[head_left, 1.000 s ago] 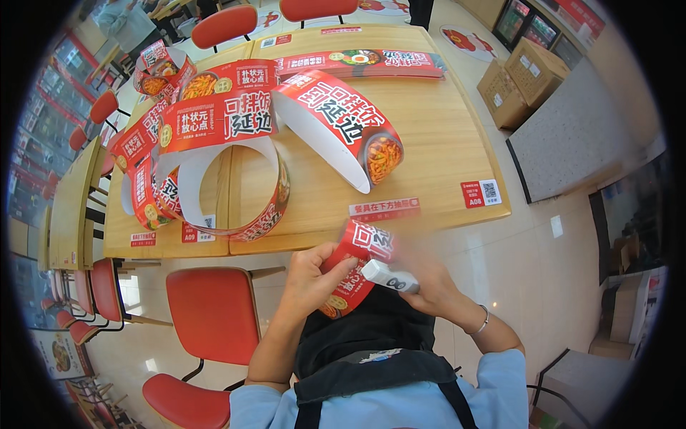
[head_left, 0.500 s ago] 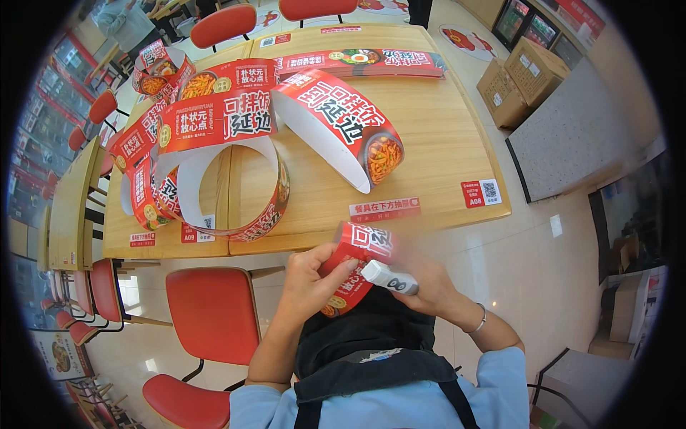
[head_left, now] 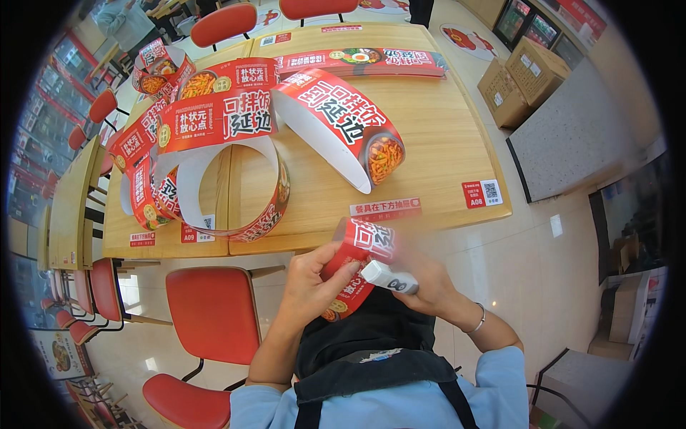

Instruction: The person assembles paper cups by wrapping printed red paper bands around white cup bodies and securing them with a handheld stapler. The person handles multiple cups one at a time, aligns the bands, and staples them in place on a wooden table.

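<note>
In front of my apron, my left hand (head_left: pixel 312 280) pinches the overlapping part of a red printed paper sleeve (head_left: pixel 368 239), bent into a loop. My right hand (head_left: pixel 436 292) is closed round a small white stapler (head_left: pixel 389 277) with a dark face-like pattern. The stapler's front end is against or very near the sleeve, by my left thumb; whether its jaws grip the paper cannot be made out. A blur covers the tips of my right fingers.
Finished sleeve loops (head_left: pixel 282 179) crowd the left of the wooden table (head_left: pixel 443 157), with one curved sleeve (head_left: pixel 343 121) beside them. A stack of flat sleeves (head_left: pixel 361 63) lies at the back. Red chairs (head_left: pixel 213 314) stand at left; cardboard boxes (head_left: pixel 525 79) sit at right.
The held sleeve has shifted very slightly upward. Both hands keep their grips, and the things on the table have not moved.
</note>
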### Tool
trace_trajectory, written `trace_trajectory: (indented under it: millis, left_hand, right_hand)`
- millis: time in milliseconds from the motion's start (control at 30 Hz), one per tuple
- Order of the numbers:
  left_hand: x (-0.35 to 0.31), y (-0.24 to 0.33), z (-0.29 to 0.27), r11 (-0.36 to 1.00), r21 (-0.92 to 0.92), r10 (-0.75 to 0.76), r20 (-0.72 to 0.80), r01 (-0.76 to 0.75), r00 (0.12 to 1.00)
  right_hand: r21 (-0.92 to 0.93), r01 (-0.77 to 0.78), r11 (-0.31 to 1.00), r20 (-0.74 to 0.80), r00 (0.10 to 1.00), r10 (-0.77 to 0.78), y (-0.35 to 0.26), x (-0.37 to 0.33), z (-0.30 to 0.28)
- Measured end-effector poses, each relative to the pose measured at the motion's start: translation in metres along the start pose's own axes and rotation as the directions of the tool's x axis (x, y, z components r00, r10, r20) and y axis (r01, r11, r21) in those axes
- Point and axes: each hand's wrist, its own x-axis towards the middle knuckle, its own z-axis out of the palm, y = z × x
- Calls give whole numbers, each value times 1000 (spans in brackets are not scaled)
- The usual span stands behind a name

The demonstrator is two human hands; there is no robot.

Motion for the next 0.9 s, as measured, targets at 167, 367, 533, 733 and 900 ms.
trace_trajectory:
  millis: [167,367,533,733,900]
  left_hand:
    - [0,2,-1,1000,0,-5,24,5,1000]
    - [-1,3,0,1000,-11,21,25,-21,999]
    - [-1,3,-1,1000,-19,25,32,-24,999]
    - [0,4,-2,1000,-18,26,62,-25,998]
    - [-1,7,-2,1000,-16,22,68,-21,997]
  right_hand:
    - [18,-23,1000,8,1000,23,1,0,1]
    - [50,-7,999,11,1000,6,0,1,1]
    - [84,-35,996,45,998,32,-2,1,-1]
    - [119,-32,992,48,999,27,0,0,1]
    - [127,-23,992,44,999,17,1,-1,0]
